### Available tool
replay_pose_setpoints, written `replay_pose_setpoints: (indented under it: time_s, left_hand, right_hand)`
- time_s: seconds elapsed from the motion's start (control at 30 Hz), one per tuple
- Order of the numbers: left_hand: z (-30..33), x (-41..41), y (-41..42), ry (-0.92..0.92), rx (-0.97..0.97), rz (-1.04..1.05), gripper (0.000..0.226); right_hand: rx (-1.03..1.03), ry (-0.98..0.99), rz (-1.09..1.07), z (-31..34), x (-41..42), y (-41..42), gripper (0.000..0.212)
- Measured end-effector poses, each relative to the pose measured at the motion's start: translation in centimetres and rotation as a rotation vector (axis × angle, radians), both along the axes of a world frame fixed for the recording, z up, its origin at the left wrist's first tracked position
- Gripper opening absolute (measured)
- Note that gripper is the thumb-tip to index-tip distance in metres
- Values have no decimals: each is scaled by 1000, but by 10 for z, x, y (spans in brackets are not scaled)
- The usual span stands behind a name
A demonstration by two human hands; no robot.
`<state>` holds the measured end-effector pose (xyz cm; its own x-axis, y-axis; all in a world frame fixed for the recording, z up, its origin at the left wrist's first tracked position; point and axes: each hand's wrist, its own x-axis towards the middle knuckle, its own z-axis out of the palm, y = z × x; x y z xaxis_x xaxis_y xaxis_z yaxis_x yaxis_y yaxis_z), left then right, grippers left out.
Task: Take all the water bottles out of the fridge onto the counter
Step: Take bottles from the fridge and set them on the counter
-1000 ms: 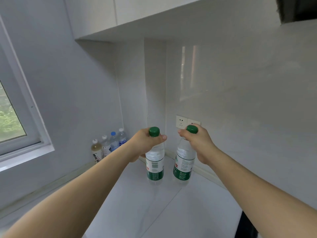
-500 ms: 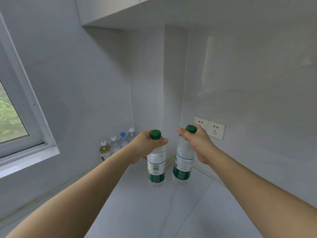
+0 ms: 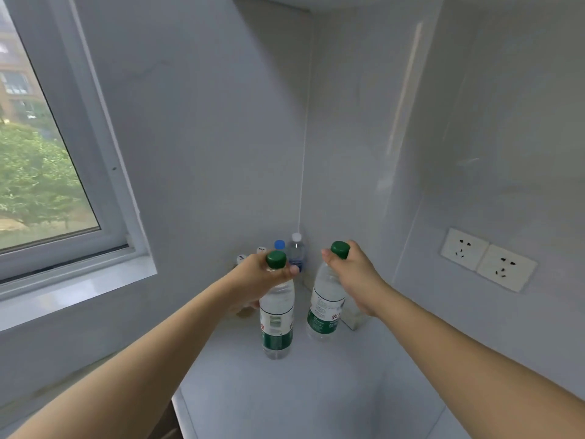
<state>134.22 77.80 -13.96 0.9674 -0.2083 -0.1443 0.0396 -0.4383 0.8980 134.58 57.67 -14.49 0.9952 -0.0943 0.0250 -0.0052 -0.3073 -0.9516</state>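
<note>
Two clear water bottles with green caps and green labels are upright over the white counter. My left hand grips the left bottle by its neck, and its base is at the counter surface. My right hand grips the neck of the right bottle, which leans slightly left. Behind my hands, several more bottles stand in the far corner, among them one with a white cap and one with a blue cap; my left hand hides the others in part.
A window with a white sill fills the left wall. Two wall sockets sit on the right wall. The counter's front edge runs at the bottom left, and grey tiled walls close the corner.
Both hands have carried the bottles further toward the corner and lower to the counter. The view has swung left, so the sockets now lie far right.
</note>
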Motion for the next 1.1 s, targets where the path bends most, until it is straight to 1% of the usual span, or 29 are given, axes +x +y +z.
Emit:
replay_pose_setpoints:
  time_s: [0.07,0.13,0.23,0.3,0.43,0.53,0.67,0.83,0.9,1.0,1.03,1.1]
  left_hand:
    - [-12,11,21,2,25,15,31]
    - [-24,20,41,2,24,37,30]
    - [-43,36,72,22,-41,72,20]
    - [-53,40,87,16,-47,64,13]
    - [-88,56,128,17,-21,114,17]
    - [-115,63,149,35,0,161,21]
    - [-142,72,166,79,-42,233,26]
    - [-163,78,178,106,-105,348,33]
    - [-172,79,180,107,-129,386,33]
    - [-183,81,181,75,-172,477,23]
    - [-185,83,180,56,-180,507,19]
    - [-186,84,174,11,-176,543,16]
  right_hand:
    - [-47,-8,37,-10,8,21,20]
    - [-75,-1,69,-22,18,42,20]
    - [-98,42,124,-43,39,76,20]
    - [-127,55,167,-54,45,91,17]
    - [-206,83,218,-82,65,126,15]
    - [-282,108,225,-99,79,140,20]
    - [-472,144,278,-122,96,158,38]
    - [-462,140,315,-144,112,180,33]
    - [-447,129,296,-146,118,185,34]
    - [-458,115,304,-149,127,200,36]
    - [-448,108,304,-151,132,206,35]
    - [-430,92,275,-155,137,215,25]
